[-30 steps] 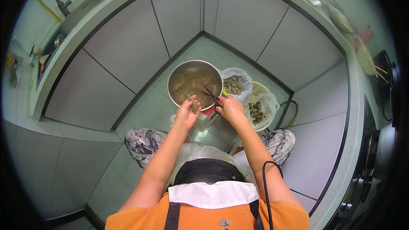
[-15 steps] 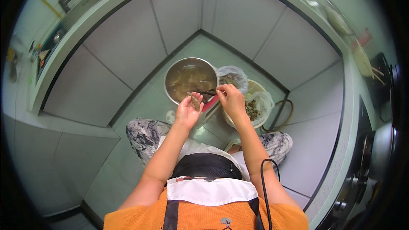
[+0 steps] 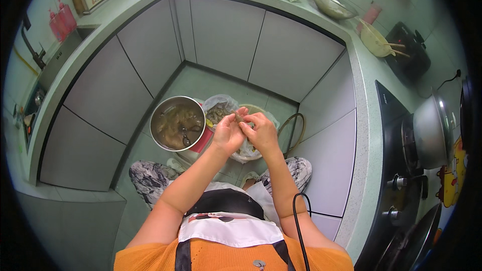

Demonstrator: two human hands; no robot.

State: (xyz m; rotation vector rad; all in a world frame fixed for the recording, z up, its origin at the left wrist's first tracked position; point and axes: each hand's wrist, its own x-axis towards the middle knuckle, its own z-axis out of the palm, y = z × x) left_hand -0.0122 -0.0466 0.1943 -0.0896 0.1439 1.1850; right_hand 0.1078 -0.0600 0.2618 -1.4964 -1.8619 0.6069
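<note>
Between my hands is a small greyish-brown shrimp [image 3: 238,117], partly hidden by my fingers. My left hand [image 3: 228,135] is curled round it, palm up, and my right hand [image 3: 261,131] pinches it from the other side. Left of my hands stands a round metal basin [image 3: 152,129] of murky water with shrimp in it. Black-handled scissors [image 3: 187,139] rest in the basin, against its right side. Beyond my hands lies a clear plastic bag [image 3: 221,99] with more shrimp. A bag-lined bucket [image 3: 251,107] is partly hidden under my hands.
Something red [image 3: 203,141] shows beside the basin. Grey cabinets [image 3: 221,35] enclose the corner in front of me. A hose [image 3: 303,125] curves by the right-hand cabinet. The counter on the right carries a stove [image 3: 389,145] and a large pot [image 3: 431,130]. A black cable hangs over my right forearm.
My right hand has let go of the scissors, which now rest in the basin. Both hands have come together on the shrimp, over the bucket. The view has shifted too.
</note>
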